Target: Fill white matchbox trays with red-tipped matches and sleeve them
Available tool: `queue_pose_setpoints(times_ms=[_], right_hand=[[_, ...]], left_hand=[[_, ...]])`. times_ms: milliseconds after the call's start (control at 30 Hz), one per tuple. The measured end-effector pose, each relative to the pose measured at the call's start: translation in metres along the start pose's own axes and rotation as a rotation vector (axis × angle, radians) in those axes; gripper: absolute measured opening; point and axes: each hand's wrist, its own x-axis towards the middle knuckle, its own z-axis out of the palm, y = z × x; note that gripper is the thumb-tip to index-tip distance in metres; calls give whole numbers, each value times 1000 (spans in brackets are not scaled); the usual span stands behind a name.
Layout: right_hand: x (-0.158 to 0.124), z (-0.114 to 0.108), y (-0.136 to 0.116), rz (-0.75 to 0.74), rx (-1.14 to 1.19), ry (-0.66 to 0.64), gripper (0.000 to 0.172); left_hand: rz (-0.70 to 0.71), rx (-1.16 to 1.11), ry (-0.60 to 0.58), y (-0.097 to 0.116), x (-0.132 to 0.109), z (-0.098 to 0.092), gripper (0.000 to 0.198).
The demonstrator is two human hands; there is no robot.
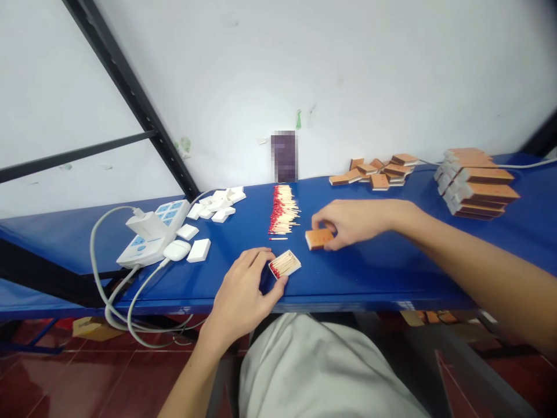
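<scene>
Between the thumb and fingers of my left hand (248,284) is a small white matchbox tray (296,265), partly filled with red-tipped matches (282,265). To its right, my right hand (354,223) grips an orange-brown matchbox sleeve (319,238) by its edges, just above or on the table. The tray and the sleeve are apart. Behind them lies a long pile of loose matches (284,210), red heads to the left. One single match (278,238) lies in front of the pile.
White trays (217,200) lie in a heap at the left, near a power strip (172,215) with a charger, cables and a white earphone case (177,250). Loose sleeves (380,182) lie at the back right, beside stacked matchboxes (483,191). The blue table (369,284) meets a wall.
</scene>
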Motion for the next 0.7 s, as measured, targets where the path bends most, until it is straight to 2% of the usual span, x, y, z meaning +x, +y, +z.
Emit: queue_pose_setpoints(times_ms=[67,167,500,633,700], right_hand=[[0,0,-18,-81,92,-48,35],[2,2,-33,-147,118,-14,35],[3,5,-33,-159,129,8,36],[3,6,-36,-196,133,-4,36],[4,8,-35,-207,115,30,37]], left_hand=[[2,-9,6,0,0,0,25],[-2,-36,-12,0,0,-2,23],[-14,-6,-46,-1,0,-5,26],[-52,-44,-62,-2,0,-4,24],[-65,-78,-62,-2,1,-4,24]])
